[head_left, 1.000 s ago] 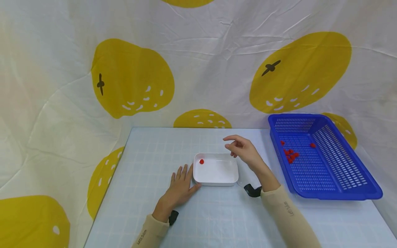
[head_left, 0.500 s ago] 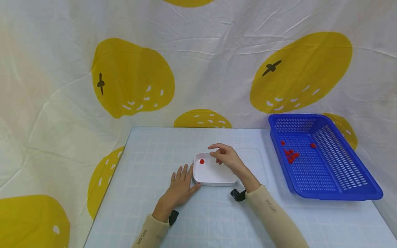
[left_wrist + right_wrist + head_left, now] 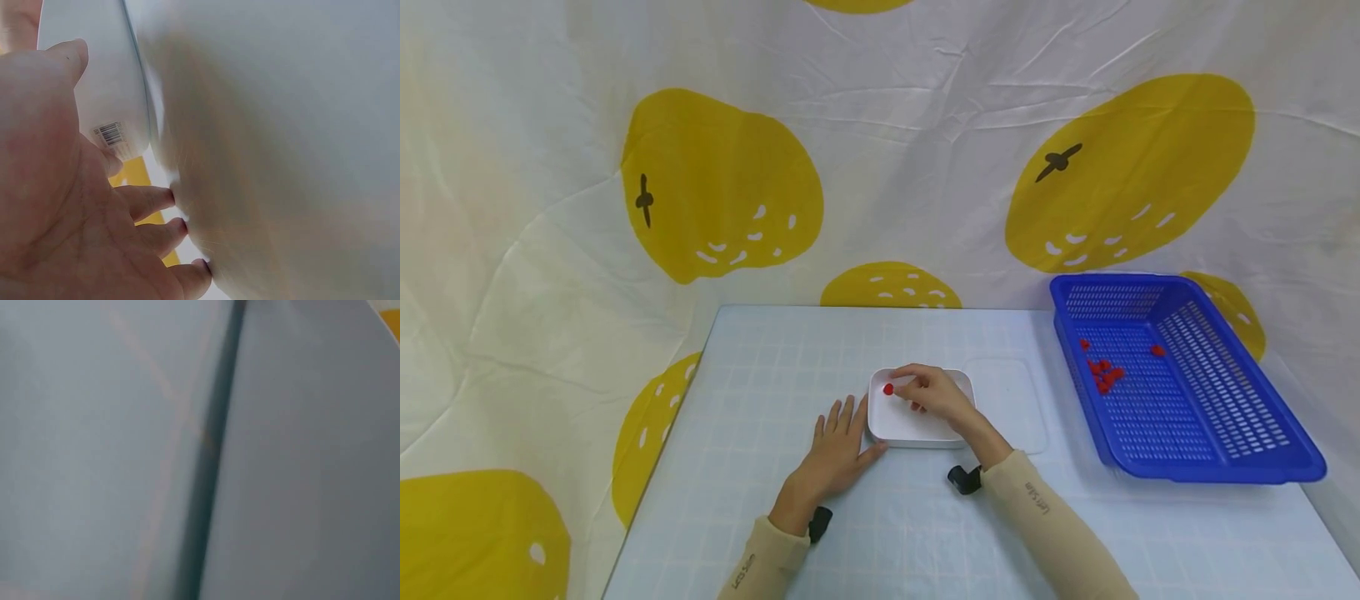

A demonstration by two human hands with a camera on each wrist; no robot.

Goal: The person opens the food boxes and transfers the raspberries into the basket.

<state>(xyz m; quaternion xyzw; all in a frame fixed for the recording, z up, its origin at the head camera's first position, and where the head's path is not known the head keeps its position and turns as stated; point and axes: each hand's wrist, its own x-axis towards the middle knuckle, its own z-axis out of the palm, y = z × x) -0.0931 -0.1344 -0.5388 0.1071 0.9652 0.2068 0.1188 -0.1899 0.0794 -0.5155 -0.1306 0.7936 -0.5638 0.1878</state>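
A small red piece (image 3: 888, 389) lies in the white rectangular dish (image 3: 917, 432), near its far left corner; its kind is too small to tell. Over the dish, my right hand (image 3: 936, 393) has its thumb and index finger beside the piece, apart from each other; whether they touch it I cannot tell. My left hand (image 3: 837, 457) rests flat on the table with fingers spread, its thumb and index finger against the dish's left side. The left wrist view has the dish wall with a barcode label (image 3: 110, 134) beside the thumb. Only the dish's side (image 3: 300, 456) and the tabletop appear in the right wrist view.
A blue perforated basket (image 3: 1187, 417) stands at the right, with several red pieces (image 3: 1103, 375) inside. A clear flat lid-like sheet (image 3: 1011, 404) lies on the table (image 3: 760, 358) between dish and basket. A white cloth with yellow fruit print hangs behind.
My right hand has moved left and down from the dish's right edge to the red piece. My left hand, the dish and the red piece have stayed in place.
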